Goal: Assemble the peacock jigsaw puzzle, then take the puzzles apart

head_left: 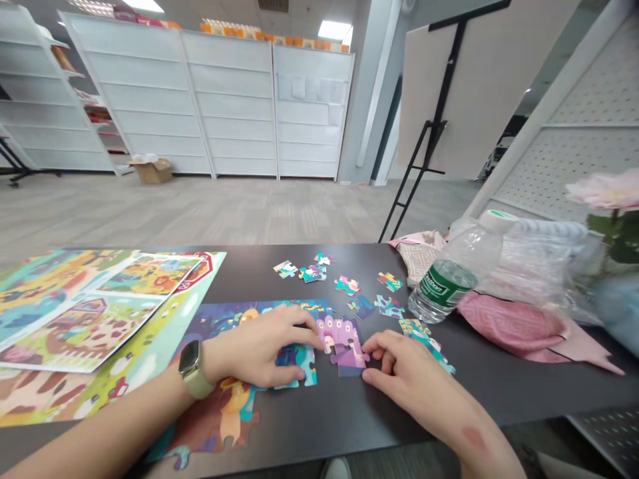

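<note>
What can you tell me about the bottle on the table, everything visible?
The bottle looks like clear plastic, with a green label bearing white lettering and a white-and-green cap on top. It is partly filled with clear liquid. It stands on the dark tabletop, seeming to lean right, beside the pink cloth; contact there is unclear. A loose puzzle piece lies left of its base. The right hand is not touching it.
</note>
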